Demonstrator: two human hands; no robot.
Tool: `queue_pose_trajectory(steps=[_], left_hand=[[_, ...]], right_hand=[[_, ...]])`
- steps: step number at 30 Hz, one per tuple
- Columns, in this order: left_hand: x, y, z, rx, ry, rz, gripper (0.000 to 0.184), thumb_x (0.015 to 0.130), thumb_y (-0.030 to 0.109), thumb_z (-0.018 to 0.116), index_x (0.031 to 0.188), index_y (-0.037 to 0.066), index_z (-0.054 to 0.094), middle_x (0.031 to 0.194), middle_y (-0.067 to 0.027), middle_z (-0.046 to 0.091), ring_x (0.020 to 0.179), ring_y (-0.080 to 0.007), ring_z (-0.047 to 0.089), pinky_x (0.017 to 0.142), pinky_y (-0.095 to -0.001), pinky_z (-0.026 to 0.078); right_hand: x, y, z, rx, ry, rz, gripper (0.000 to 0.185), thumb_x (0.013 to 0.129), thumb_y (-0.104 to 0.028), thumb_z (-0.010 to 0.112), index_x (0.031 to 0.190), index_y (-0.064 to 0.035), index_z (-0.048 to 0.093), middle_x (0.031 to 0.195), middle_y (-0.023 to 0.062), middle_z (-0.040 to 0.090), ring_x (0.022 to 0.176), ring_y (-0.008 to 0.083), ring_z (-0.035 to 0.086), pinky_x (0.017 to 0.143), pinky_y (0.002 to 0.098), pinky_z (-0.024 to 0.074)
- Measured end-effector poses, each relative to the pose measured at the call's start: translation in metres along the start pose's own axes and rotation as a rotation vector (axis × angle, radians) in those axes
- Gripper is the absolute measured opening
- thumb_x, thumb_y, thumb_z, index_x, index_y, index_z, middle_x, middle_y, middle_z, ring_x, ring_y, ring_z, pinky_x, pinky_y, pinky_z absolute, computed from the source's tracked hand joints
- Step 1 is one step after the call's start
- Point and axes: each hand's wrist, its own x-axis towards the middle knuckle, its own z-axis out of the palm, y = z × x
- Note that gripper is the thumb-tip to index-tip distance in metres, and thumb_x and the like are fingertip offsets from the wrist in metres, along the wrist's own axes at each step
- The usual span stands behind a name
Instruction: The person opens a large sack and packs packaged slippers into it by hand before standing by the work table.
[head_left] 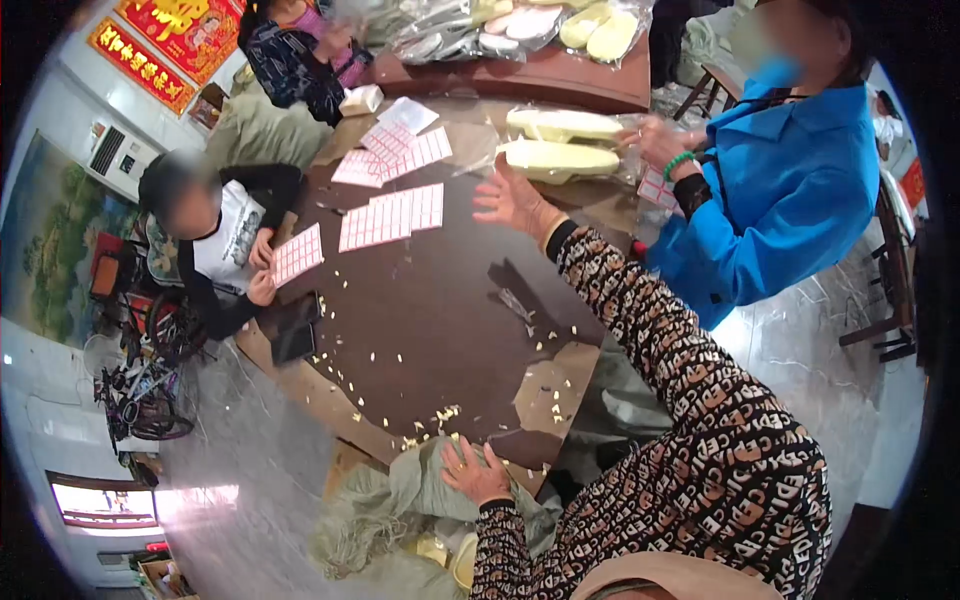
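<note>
My right hand reaches over the far right part of the brown table, fingers spread and holding nothing. Its upper finger overlaps the edge of a pale yellow shoe-shaped piece in clear plastic; whether they touch, I cannot tell. A second yellow piece lies behind it. My left hand rests with spread fingers on grey-green cloth at the near table edge. Small pale bits are scattered just beyond it. Sheets with red grids lie farther back on the table.
A person in blue at the right has both hands by the yellow pieces. Another person at the left holds a gridded sheet. A third person sits at the back left. Bagged pieces cover a farther table.
</note>
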Motion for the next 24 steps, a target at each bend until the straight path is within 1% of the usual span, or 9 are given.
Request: queue_pose_trajectory(steps=[1, 4, 6, 8, 10, 14, 17, 21, 24], left_hand=[[0.002, 0.001, 0.0, -0.007, 0.016, 0.008, 0.053, 0.089, 0.039, 0.057, 0.132, 0.01, 0.053, 0.14, -0.0172, 0.046, 0.132, -0.0322, 0.039, 0.108, -0.0531, 0.024], [0.001, 0.003, -0.004, -0.018, -0.011, -0.004, 0.052, 0.089, 0.039, 0.058, 0.131, 0.009, 0.055, 0.139, -0.0179, 0.046, 0.132, -0.0326, 0.039, 0.108, -0.0535, 0.024], [0.002, 0.004, -0.007, -0.022, -0.008, -0.005, 0.051, 0.089, 0.038, 0.058, 0.131, 0.009, 0.055, 0.139, -0.0182, 0.046, 0.132, -0.0329, 0.039, 0.108, -0.0537, 0.024], [0.003, 0.006, -0.007, -0.025, -0.028, -0.025, 0.05, 0.088, 0.038, 0.058, 0.129, 0.009, 0.056, 0.139, -0.0187, 0.046, 0.132, -0.0333, 0.039, 0.108, -0.054, 0.024], [0.001, 0.007, -0.007, -0.032, -0.022, -0.015, 0.05, 0.088, 0.038, 0.059, 0.129, 0.009, 0.056, 0.14, -0.0188, 0.045, 0.132, -0.0335, 0.039, 0.108, -0.0542, 0.024], [0.0, 0.002, -0.002, -0.03, -0.014, -0.02, 0.051, 0.087, 0.036, 0.06, 0.129, 0.007, 0.056, 0.14, -0.0187, 0.045, 0.133, -0.0347, 0.037, 0.108, -0.0549, 0.023], [0.0, 0.001, 0.001, -0.035, -0.027, -0.012, 0.053, 0.086, 0.035, 0.061, 0.13, 0.006, 0.054, 0.14, -0.0186, 0.044, 0.134, -0.0363, 0.035, 0.108, -0.0558, 0.023], [-0.002, 0.003, 0.0, -0.02, -0.026, -0.039, 0.051, 0.086, 0.035, 0.061, 0.128, 0.007, 0.056, 0.141, -0.0187, 0.044, 0.132, -0.0342, 0.039, 0.108, -0.0556, 0.024], [-0.002, 0.002, -0.001, -0.031, -0.003, -0.026, 0.051, 0.087, 0.036, 0.06, 0.128, 0.007, 0.055, 0.141, -0.0185, 0.044, 0.132, -0.0343, 0.038, 0.107, -0.0555, 0.024]], right_hand=[[0.003, 0.002, 0.0, 0.036, -0.031, 0.031, 0.132, 0.063, -0.076, 0.069, 0.152, -0.0068, 0.0, 0.154, 0.0238, 0.015, 0.143, 0.0386, 0.015, 0.111, 0.0539, 0.0295], [0.01, 0.012, -0.004, 0.004, -0.065, 0.063, 0.126, 0.068, -0.073, 0.069, 0.152, -0.0069, 0.002, 0.153, 0.0242, 0.016, 0.141, 0.0385, 0.022, 0.107, 0.0531, 0.0373], [0.0, 0.023, -0.008, -0.046, -0.123, 0.088, 0.108, 0.077, -0.066, 0.066, 0.15, -0.004, 0.016, 0.147, 0.0239, 0.03, 0.133, 0.0367, 0.037, 0.104, 0.0493, 0.0405], [-0.004, 0.05, -0.027, -0.001, -0.166, 0.136, 0.081, 0.084, -0.056, 0.065, 0.139, -0.0028, 0.036, 0.132, 0.0179, 0.046, 0.118, 0.0293, 0.051, 0.097, 0.0433, 0.0476], [-0.033, 0.075, -0.033, -0.086, -0.148, 0.116, 0.058, 0.089, -0.048, 0.063, 0.124, -0.0046, 0.047, 0.118, 0.0116, 0.053, 0.104, 0.0226, 0.058, 0.087, 0.0387, 0.0524], [-0.084, 0.124, -0.048, -0.364, 0.0, 0.11, 0.043, 0.09, -0.04, 0.065, 0.114, -0.0047, 0.06, 0.09, 0.0045, 0.063, 0.076, 0.0148, 0.063, 0.065, 0.0299, 0.0541], [-0.109, 0.154, -0.059, -0.523, 0.107, 0.034, 0.034, 0.089, -0.034, 0.067, 0.105, -0.0036, 0.066, 0.081, 0.0008, 0.063, 0.069, 0.0112, 0.062, 0.06, 0.0274, 0.0531], [-0.134, 0.166, -0.058, -0.735, 0.146, -0.221, 0.027, 0.086, -0.03, 0.069, 0.094, -0.0038, 0.068, 0.08, 0.0026, 0.063, 0.069, 0.0137, 0.062, 0.063, 0.0286, 0.0529], [-0.139, 0.166, -0.053, -1.144, 0.085, -0.644, 0.024, 0.083, -0.027, 0.071, 0.09, -0.0039, 0.069, 0.08, 0.0075, 0.064, 0.07, 0.0199, 0.064, 0.066, 0.0315, 0.0525]])
